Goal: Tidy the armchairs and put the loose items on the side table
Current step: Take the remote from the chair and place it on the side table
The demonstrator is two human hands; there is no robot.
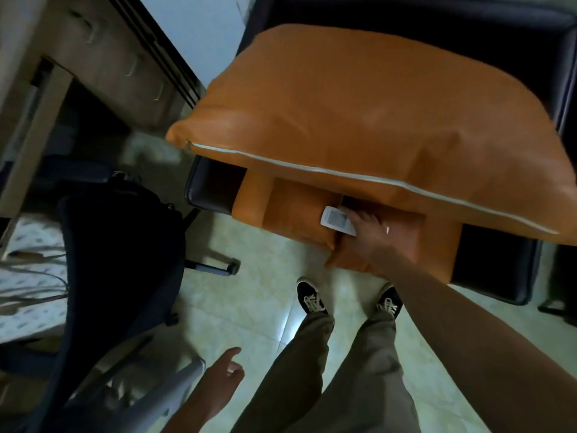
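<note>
Two hands are in view, and only one is busy. The right hand [371, 235] reaches forward to the front of a dark armchair [499, 267], and its fingers [349, 214] pinch one end of a small white remote [335, 219]. The remote lies on the orange seat cushion [290, 210], close to the front edge and right by a gap in the cushion. A pale ring shows on one finger of that hand.

A big orange pillow [359, 114] with a white zip along its near edge lies across the armchair above the remote, overhanging the seat on both sides and hiding most of it.

The left hand [218, 379] hangs low at the person's side, fingers released and loosely spread, holding nothing, well apart from the armchair.

Below, the person stands on a pale tiled floor [256, 254] in dark shoes [310, 300] with white laces, toes just short of the seat front. To the left stands a dark office chair [118, 245] on a wheeled base, with a set of pale wooden drawers [131, 67] behind it and loose cables [31, 276] trailing at the far left edge.
</note>
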